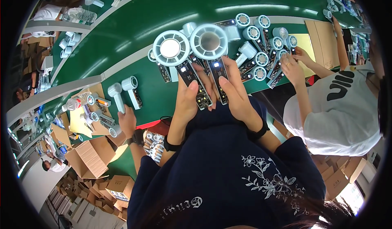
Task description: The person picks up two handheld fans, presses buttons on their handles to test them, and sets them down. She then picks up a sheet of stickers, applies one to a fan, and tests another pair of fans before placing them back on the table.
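Two pale blue handheld fans with round, spoked heads are held up side by side over the bench's front edge. My left hand (pixel 188 96) is closed around the handle of the left fan (pixel 172 48), thumb on its bare circuit board. My right hand (pixel 236 92) grips the right fan (pixel 209 42) the same way. Small white lights glow on both boards. The heads are close together and tilted away from me. Behind them, more fan parts (pixel 189 28) are partly hidden.
Several similar fans (pixel 260 59) lie piled at right, where a co-worker's hands (pixel 293 67) work. At left, another person's hand (pixel 127 120) touches a fan (pixel 116 93) beside another upright-headed one (pixel 130 84). Cardboard boxes (pixel 90 157) and a bottle (pixel 74 103) stand farther left.
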The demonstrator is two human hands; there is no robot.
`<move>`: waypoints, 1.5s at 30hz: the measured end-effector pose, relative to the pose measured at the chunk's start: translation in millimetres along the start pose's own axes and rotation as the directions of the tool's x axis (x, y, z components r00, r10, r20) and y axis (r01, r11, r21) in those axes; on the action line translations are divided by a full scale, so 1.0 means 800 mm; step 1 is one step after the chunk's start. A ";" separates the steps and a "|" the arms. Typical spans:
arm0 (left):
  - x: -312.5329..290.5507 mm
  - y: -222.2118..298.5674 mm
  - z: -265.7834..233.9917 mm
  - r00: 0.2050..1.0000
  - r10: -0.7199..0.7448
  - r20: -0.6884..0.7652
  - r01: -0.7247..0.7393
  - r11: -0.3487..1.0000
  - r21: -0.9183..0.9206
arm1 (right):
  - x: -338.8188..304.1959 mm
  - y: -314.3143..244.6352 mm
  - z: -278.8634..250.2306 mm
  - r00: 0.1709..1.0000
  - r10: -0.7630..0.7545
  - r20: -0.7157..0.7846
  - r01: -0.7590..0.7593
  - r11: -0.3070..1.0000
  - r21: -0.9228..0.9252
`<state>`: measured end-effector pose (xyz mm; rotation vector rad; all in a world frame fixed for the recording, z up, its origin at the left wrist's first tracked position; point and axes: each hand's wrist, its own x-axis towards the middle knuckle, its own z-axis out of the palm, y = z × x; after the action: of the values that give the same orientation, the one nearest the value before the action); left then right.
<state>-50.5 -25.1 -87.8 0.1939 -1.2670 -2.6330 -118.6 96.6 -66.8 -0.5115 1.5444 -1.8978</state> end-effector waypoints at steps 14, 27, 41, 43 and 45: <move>0.000 -0.008 0.008 0.983 -0.009 -0.181 0.005 1.000 -0.022 | 0.000 0.005 0.004 0.995 -0.078 -0.058 0.080 0.996 0.035; -0.006 0.001 0.013 0.995 -0.087 -0.056 0.081 0.991 -0.110 | -0.008 0.009 0.000 0.969 -0.175 -0.175 0.189 0.979 0.069; -0.004 0.000 0.018 0.997 -0.025 -0.076 0.024 1.000 -0.014 | -0.010 0.014 -0.006 0.962 -0.183 -0.204 0.204 0.975 0.087; -0.003 0.000 0.020 0.997 -0.020 -0.075 0.019 1.000 -0.011 | -0.009 0.014 -0.006 0.958 -0.197 -0.209 0.219 0.972 0.087; -0.001 0.002 0.021 0.997 -0.013 -0.075 0.013 1.000 -0.007 | -0.008 0.014 -0.005 0.950 -0.226 -0.216 0.249 0.965 0.087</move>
<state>-52.6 -13.2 -76.5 0.2977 -1.2370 -2.6141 -114.4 102.4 -77.8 -0.4822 1.5479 -2.2703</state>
